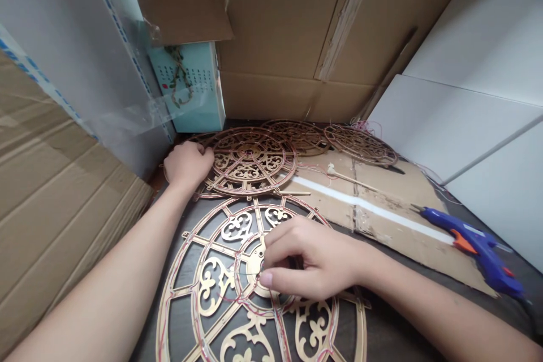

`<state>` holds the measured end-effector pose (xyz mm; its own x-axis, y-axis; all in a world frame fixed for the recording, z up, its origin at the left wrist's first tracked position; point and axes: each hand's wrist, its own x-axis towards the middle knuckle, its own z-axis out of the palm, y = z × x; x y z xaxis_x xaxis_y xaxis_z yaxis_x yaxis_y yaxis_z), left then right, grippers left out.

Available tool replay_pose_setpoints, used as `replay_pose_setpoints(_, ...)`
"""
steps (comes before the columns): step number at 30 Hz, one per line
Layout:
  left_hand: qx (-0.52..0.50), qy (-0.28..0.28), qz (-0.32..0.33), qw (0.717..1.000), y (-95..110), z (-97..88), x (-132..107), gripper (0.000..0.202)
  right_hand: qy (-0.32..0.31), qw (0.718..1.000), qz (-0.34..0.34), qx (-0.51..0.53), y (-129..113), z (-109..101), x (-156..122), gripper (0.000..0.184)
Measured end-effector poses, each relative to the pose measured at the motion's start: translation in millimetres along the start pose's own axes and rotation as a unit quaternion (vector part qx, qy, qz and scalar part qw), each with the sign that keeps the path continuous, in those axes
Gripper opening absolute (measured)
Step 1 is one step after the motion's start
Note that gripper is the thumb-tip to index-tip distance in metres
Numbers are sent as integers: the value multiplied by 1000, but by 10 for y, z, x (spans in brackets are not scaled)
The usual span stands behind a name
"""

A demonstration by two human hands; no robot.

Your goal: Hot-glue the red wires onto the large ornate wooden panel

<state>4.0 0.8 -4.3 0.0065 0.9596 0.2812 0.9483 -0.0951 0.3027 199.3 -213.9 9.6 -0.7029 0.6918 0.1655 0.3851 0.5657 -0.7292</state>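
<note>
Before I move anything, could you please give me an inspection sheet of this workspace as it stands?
Surface: dark tabletop, partly under a cardboard sheet.
Job's things: wired fretwork wooden wheel in front; second wheel behind it; two more wheels farther back.
Hands: right hand at the front wheel's hub; left hand on the second wheel.
Clutter: blue glue gun, cotton-tipped stick.
Cables: thin red wires across the front wheel.
Surroundings: cardboard panels, white boards, pale blue box.

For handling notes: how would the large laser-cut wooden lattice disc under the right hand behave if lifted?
This disc is probably light for its size but fragile: its ribs and scrollwork look thin. It may flex if lifted by one edge, and its red wires could snag.
</note>
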Motion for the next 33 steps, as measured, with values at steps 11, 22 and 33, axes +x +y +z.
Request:
replay_pose_setpoints(11, 7, -6, -3, 1000, 0, -6, 13, 38, -3, 998, 13, -53, 24, 45, -10, 6)
replay_pose_setpoints(22, 3, -8, 15, 1000, -11, 3, 4, 42, -7, 999, 14, -29, 39, -6, 5, 8)
replay_pose_setpoints(33, 0, 45, -16, 999, -2, -14, -31, 42, 257, 957, -2, -132, 159, -167, -33, 30)
